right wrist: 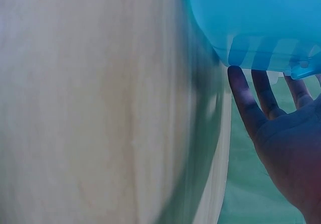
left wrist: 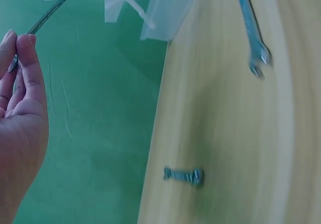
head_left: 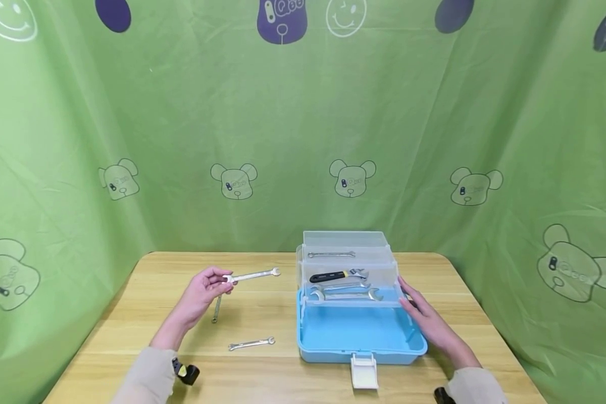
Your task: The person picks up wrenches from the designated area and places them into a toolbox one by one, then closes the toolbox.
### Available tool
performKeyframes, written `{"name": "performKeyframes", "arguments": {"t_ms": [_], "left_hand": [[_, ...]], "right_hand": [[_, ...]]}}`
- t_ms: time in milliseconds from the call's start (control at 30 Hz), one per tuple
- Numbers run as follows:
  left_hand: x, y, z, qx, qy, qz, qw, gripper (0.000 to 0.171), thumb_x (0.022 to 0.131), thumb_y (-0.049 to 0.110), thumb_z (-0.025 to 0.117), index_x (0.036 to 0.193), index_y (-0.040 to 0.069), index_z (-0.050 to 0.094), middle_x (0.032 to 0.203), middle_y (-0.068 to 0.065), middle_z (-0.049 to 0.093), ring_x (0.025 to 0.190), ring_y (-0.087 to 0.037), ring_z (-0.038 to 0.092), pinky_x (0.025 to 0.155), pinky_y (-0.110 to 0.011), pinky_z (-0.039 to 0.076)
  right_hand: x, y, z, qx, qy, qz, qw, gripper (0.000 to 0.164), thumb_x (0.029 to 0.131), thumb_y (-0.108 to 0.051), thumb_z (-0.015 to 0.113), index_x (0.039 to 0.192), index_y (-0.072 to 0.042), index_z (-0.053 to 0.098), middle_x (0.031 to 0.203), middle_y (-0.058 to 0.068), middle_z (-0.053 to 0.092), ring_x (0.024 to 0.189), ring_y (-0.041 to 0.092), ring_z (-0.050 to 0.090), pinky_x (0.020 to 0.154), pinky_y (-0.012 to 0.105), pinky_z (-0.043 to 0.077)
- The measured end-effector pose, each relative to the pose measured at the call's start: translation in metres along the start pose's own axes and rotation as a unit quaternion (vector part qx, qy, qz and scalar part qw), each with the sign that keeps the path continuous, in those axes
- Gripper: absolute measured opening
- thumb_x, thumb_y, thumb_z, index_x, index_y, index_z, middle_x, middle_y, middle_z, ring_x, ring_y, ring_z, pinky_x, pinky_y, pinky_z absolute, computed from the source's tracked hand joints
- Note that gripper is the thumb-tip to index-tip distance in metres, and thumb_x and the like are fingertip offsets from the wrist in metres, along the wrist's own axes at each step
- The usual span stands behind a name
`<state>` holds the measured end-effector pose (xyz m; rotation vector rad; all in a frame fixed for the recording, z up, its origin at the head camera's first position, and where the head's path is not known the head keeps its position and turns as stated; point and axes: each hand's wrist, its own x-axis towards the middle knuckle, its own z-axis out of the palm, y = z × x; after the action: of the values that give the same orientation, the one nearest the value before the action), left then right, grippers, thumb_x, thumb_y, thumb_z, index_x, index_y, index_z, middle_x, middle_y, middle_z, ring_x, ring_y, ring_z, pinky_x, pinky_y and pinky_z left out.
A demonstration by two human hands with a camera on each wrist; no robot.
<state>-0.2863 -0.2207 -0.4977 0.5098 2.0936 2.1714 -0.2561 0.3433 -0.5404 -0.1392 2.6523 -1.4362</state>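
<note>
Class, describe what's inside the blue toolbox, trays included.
The upper tray holds one wrench; the lower tray, a black-handled wrench and silver wrenches. Blue floor shows in front; trays hide its back.

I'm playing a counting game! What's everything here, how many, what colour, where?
Table: 1, tan, under box
Box: 1, blue, on table
Latch: 1, white, box front
Trays: at least 2, clear, over box
Tray wrenches: 3, silver, in trays
Adjustable wrench: 1, silver and black, lower tray
Table wrenches: 2, silver, on table
Held wrench: 1, silver, in left hand
Cloth: count unclear, green, bear-patterned, around table
Wrist cameras: 2, black, wrists
Sleeves: 2, pale, forearms
Left hand: 1, bare, holding wrench
Right hand: 1, bare, at box
</note>
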Motion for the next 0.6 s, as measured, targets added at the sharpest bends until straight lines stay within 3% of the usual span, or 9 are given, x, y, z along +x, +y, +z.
{"name": "performKeyframes", "arguments": {"t_ms": [267,600], "left_hand": [[0.032,0.0,0.027,-0.031,-0.011,0.018,0.9993,0.043,0.097,-0.002,0.067,0.131,-0.019,0.047,0.103,0.002,0.074,0.094,-0.01,0.073,0.089,-0.025,0.061],[0.064,-0.005,0.062,-0.052,-0.034,0.037,0.9974,0.036,0.096,-0.002,0.066,0.128,-0.014,0.053,0.103,0.001,0.074,0.095,-0.01,0.073,0.091,-0.027,0.061]], "right_hand": [[-0.002,-0.002,0.002,0.006,-0.003,0.001,1.0,0.067,0.11,-0.053,0.037,0.166,-0.038,0.004,0.174,0.019,0.001,0.155,0.057,0.002,0.114,0.083,0.013],[-0.002,-0.003,0.0,0.003,-0.004,0.004,1.0,0.068,0.11,-0.053,0.037,0.167,-0.036,0.004,0.175,0.017,0.0,0.155,0.057,0.002,0.113,0.084,0.012]]}}
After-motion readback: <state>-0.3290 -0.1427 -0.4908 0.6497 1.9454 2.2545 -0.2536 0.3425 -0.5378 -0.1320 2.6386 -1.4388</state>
